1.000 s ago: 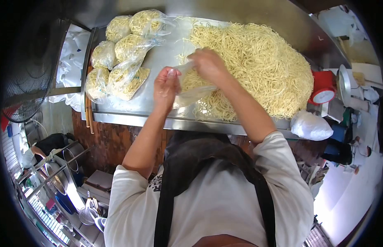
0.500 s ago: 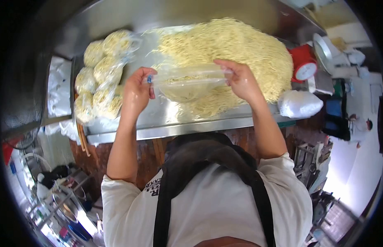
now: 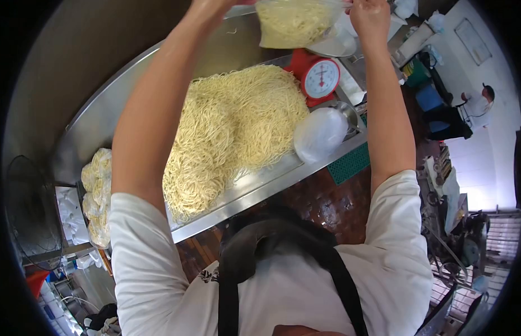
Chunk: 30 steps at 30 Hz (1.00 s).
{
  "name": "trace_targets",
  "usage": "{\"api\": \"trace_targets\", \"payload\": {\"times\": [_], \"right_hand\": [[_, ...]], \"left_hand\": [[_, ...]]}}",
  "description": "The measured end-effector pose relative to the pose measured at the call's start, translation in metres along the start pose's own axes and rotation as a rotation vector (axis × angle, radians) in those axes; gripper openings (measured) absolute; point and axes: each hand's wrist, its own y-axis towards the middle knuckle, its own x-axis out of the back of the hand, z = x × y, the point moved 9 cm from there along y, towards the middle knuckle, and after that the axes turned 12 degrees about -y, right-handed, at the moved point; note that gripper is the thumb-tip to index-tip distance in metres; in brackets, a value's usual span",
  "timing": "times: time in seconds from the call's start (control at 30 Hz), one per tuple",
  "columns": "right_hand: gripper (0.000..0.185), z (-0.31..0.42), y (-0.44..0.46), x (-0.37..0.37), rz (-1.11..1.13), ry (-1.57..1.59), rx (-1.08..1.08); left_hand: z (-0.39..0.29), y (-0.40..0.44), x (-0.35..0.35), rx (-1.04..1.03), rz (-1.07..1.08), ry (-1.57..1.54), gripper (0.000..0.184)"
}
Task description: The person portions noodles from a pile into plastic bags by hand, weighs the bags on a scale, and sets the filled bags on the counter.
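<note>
A clear plastic bag with noodles in it (image 3: 297,23) hangs between my two hands at the top of the view, above the metal pan of the red scale. My left hand (image 3: 215,4), partly cut off by the top edge, is at the bag's left end. My right hand (image 3: 370,12) grips its right end with the fingers closed. Below lies a large heap of loose noodles (image 3: 238,129) on the steel table (image 3: 246,193). The red scale (image 3: 321,79) stands at the heap's right, its pan (image 3: 334,45) partly behind the bag.
A white plastic bundle (image 3: 320,134) sits by the table's right corner, beside a metal bowl (image 3: 348,116). Filled noodle bags (image 3: 96,196) lie at the far left. A green mat (image 3: 350,164) is near the right corner. Another person (image 3: 478,106) stands at the far right.
Both hands have carried the bag up and to the right, from over the table to the scale's pan. The view has turned right, so the filled bags now show at the far left.
</note>
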Motion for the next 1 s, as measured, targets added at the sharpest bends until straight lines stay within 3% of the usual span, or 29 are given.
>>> {"api": "trace_targets", "payload": {"times": [0.1,0.13,0.17,0.23,0.27,0.33,0.43,0.63,0.87,1.0], "right_hand": [[0.03,-0.077,0.007,0.018,-0.013,-0.282,0.076],[0.031,-0.099,0.001,0.019,0.01,-0.415,0.112],[0.031,-0.125,-0.012,0.016,0.05,-0.441,0.069],[0.03,-0.167,-0.034,0.015,0.13,-0.493,-0.01],[0.031,-0.18,-0.041,0.021,0.179,-0.394,-0.125],[0.033,-0.198,-0.066,0.023,0.281,-0.183,-0.356],[0.035,-0.18,-0.071,0.039,0.25,-0.194,-0.154],[0.036,-0.148,-0.116,0.071,0.285,-0.113,-0.154],[0.027,-0.151,-0.225,0.115,0.326,0.015,-0.475],[0.032,-0.176,-0.276,0.121,0.388,0.045,-0.584]], "left_hand": [[0.089,0.083,-0.063,0.013,0.18,-0.273,0.032],[0.097,0.079,-0.084,-0.053,0.214,-0.139,0.031],[0.102,0.071,-0.102,-0.119,0.246,-0.01,0.031],[0.148,0.058,-0.122,0.114,0.268,0.25,0.032],[0.156,0.052,-0.126,0.13,0.186,0.006,0.025],[0.155,0.05,-0.132,0.123,0.156,0.149,0.026],[0.152,0.058,-0.138,0.056,0.128,0.304,0.028],[0.14,0.08,-0.158,0.029,0.14,0.361,0.03],[0.129,0.072,-0.169,0.042,0.042,0.498,0.051],[0.153,0.068,-0.171,0.092,0.025,0.298,0.047]]}}
